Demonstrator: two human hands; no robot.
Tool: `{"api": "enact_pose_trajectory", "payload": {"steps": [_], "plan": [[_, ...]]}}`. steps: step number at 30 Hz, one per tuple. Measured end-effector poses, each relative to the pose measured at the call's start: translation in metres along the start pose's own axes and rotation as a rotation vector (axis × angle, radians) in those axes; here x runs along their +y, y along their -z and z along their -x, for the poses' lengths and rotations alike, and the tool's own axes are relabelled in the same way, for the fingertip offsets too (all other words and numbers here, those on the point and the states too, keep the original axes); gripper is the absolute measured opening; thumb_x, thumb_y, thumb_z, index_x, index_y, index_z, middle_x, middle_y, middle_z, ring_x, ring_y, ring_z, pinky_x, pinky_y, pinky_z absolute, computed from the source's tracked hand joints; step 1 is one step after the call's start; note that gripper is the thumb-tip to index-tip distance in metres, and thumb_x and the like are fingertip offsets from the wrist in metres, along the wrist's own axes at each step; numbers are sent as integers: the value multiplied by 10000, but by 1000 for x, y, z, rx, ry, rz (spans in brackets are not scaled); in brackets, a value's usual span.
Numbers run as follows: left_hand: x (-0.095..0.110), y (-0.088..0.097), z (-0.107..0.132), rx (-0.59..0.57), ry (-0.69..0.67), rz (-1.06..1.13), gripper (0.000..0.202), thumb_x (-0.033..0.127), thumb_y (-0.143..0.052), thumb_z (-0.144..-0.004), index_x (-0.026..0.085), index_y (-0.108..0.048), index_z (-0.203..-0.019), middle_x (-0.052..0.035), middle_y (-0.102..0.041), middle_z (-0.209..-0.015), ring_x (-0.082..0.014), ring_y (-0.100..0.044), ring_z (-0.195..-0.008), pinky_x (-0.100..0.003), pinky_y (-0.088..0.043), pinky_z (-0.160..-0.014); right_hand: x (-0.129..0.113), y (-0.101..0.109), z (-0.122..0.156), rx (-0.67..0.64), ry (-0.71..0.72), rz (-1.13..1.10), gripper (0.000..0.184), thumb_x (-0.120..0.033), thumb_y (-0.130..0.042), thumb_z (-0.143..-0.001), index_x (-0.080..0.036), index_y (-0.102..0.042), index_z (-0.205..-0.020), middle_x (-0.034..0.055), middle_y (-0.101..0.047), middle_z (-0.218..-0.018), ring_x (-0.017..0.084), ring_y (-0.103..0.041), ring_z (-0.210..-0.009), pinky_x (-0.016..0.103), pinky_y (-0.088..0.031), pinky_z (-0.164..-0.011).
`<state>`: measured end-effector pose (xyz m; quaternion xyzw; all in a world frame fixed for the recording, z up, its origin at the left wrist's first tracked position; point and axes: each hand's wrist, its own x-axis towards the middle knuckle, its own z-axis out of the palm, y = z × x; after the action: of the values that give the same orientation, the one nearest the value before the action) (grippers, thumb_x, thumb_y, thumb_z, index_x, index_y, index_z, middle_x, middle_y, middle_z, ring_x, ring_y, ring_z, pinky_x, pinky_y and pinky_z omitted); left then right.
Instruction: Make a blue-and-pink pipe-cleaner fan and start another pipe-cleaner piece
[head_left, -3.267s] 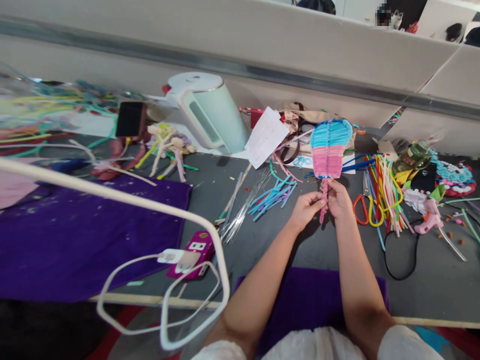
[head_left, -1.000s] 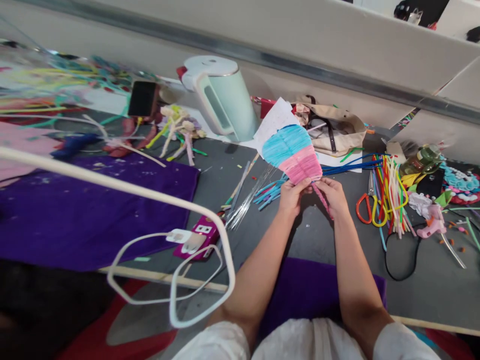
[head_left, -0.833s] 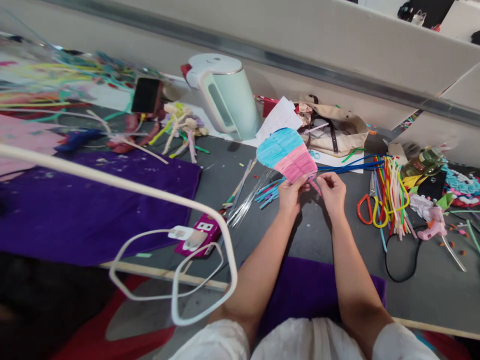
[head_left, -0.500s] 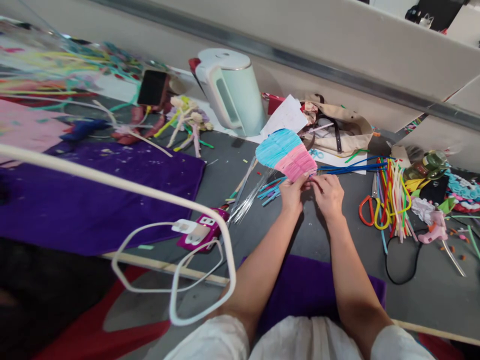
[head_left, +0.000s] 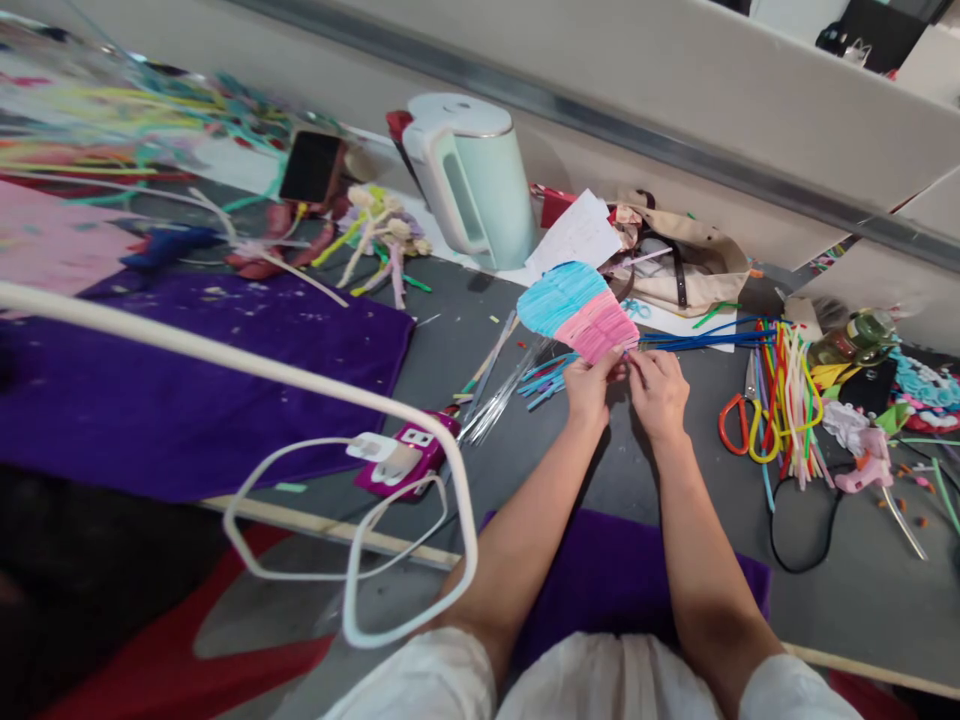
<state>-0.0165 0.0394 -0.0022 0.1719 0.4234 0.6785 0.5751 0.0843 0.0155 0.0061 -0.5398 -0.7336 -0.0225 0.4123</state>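
A flat, fan-shaped piece of pipe cleaners (head_left: 596, 325), blue at its far part and pink toward me, is held up over the grey table. My left hand (head_left: 589, 388) pinches its near pink end between thumb and fingers. Close beside it, my right hand (head_left: 660, 390) has its fingers pressed together at the same corner. A small purplish bit shows at the fingertips there, too small to name. Blue pipe-cleaner pieces (head_left: 544, 380) lie on the table just left of my left hand.
Behind stand a pale green kettle (head_left: 495, 190) and a beige bag (head_left: 712, 265). Scissors (head_left: 733, 425), a pipe-cleaner bundle (head_left: 795, 400) and a pink glue gun (head_left: 866, 462) lie right. A white cable (head_left: 300, 375) crosses the left foreground above a purple cloth (head_left: 187, 400) and a magenta power strip (head_left: 412, 455).
The view has shifted slightly. Both hands stay at the near end of the pink and blue piece, with barely any movement of the fingers.
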Motion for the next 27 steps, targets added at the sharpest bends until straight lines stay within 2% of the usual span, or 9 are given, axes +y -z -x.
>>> {"api": "enact_pose_trajectory", "payload": {"steps": [7,13,16,19,23,27], "plan": [[1,0,0,-31,-39,-34,286,315,-865,-510,126,-704,-652,-25,-673,-605,-107,-587,-533,-224,-466,-536,0,-4,-3,15,-192,-181,229,-237,-519,-907,-204,-730,-991,87,-683,-945,207,-604,-903,346,-492,-830],[8,2,-2,-119,-36,-58,282,287,-889,-477,143,-720,-652,-15,-678,-627,-102,-561,-545,-228,-443,-543,3,-1,-7,-25,-437,-595,173,-287,-604,-812,-183,-716,-893,51,-694,-874,172,-613,-781,313,-492,-749],[11,3,-3,-163,-4,-74,278,269,-897,-471,146,-733,-657,-25,-691,-646,-104,-566,-554,-228,-431,-548,3,3,-8,-86,-592,-828,190,-316,-663,-753,-178,-714,-875,31,-703,-848,157,-600,-749,289,-475,-717],[14,5,-4,-191,28,-88,282,265,-902,-470,147,-737,-665,-28,-696,-651,-100,-559,-540,-233,-424,-554,3,7,-9,-147,-708,-1002,220,-333,-728,-689,-182,-716,-848,4,-683,-784,122,-543,-657,253,-427,-621],[16,7,-5,-243,60,-96,296,260,-905,-475,145,-749,-700,-43,-715,-687,-112,-586,-567,-240,-439,-572,6,9,-10,-218,-815,-1184,266,-315,-797,-614,-186,-716,-832,-10,-662,-767,77,-475,-572,224,-358,-537],[17,9,-6,-318,115,-103,308,260,-906,-485,134,-756,-724,-62,-729,-720,-132,-627,-612,-246,-459,-592,9,11,-9,-312,-861,-1304,292,-292,-823,-578,-185,-715,-828,-6,-659,-771,82,-513,-594,213,-385,-539]]}}
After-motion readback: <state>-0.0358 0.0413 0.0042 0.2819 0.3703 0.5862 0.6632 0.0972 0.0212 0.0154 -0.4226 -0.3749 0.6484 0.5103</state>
